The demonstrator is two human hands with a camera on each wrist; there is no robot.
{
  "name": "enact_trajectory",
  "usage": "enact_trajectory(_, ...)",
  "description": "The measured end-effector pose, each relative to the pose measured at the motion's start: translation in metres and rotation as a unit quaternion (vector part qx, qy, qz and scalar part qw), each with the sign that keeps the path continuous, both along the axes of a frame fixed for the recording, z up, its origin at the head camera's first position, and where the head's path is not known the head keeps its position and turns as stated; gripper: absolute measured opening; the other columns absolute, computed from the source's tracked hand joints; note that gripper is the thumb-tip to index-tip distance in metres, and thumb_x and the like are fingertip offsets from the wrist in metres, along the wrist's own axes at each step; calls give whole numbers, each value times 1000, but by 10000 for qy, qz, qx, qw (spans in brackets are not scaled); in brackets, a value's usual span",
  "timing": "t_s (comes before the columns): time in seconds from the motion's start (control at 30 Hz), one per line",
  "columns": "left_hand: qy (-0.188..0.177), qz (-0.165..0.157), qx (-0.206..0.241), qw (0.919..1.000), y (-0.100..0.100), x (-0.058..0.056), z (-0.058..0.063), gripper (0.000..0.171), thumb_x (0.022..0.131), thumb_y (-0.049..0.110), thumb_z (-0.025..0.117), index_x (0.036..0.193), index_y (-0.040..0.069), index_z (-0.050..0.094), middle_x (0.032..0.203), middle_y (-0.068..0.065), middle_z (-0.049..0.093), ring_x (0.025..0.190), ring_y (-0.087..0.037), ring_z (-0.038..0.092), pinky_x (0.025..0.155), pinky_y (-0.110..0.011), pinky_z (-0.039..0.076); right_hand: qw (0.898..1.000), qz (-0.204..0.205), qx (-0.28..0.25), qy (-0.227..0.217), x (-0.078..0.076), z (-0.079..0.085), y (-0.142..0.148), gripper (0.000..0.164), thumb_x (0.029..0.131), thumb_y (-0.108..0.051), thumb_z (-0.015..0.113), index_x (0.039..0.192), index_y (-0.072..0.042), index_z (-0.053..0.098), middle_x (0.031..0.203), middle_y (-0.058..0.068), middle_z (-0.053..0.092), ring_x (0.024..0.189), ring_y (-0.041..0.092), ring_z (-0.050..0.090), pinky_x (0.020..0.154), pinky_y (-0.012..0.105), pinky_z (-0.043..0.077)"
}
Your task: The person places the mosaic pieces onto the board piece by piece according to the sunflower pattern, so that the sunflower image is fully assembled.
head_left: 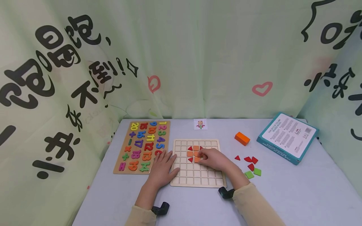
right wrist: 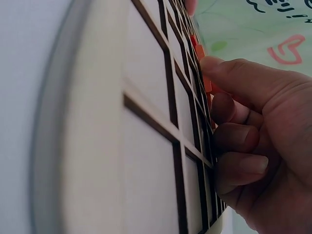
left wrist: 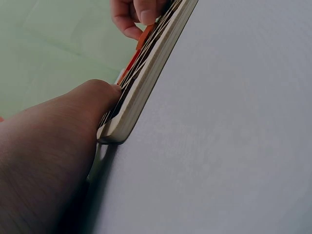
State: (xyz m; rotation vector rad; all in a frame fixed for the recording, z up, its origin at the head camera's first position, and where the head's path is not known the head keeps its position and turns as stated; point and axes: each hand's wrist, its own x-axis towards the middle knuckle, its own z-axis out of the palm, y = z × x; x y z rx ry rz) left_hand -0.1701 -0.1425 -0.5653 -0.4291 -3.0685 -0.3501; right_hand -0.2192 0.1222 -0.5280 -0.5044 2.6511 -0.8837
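Observation:
A wooden grid board (head_left: 195,181) lies on the table with orange square tiles (head_left: 190,153) and red triangular tiles (head_left: 190,160) in its upper cells. My right hand (head_left: 214,159) reaches over the board, its thumb and curled fingers pinching an orange square tile (head_left: 197,159) close over the grid. In the right wrist view the thumb presses against the orange piece (right wrist: 200,52). My left hand (head_left: 161,168) lies with fingers spread, its fingertips over the right edge of a number board (head_left: 117,168). Its thumb (left wrist: 105,92) rests on the grid board's left edge.
Loose red tiles (head_left: 247,159) and green tiles (head_left: 257,171) lie right of the grid board. Beyond them are an orange block (head_left: 242,138) and a teal box (head_left: 288,138). A small pattern card (head_left: 200,124) lies at the table's back edge.

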Motion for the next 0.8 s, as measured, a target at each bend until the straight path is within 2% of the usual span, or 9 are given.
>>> enact_trajectory(0.6, -23, -24, 5, 10000, 0, 0, 1, 67, 93, 59, 53, 149, 23, 46, 160, -2, 37, 154, -29, 19, 125, -52, 12, 9993, -93, 191, 317, 5, -2, -4, 18, 87, -32, 76, 100, -26, 65, 66, -5, 50, 62, 12, 46, 59, 26, 37)
enact_trajectory(0.8, -20, -18, -4, 10000, 0, 0, 1, 67, 93, 59, 54, 149, 24, 46, 160, -2, 37, 153, -29, 19, 125, -53, 13, 9998, -156, -27, 127, 6, 1, 0, 18, 89, -30, 74, 104, -26, 66, 68, -3, 50, 64, 13, 47, 61, 27, 38)
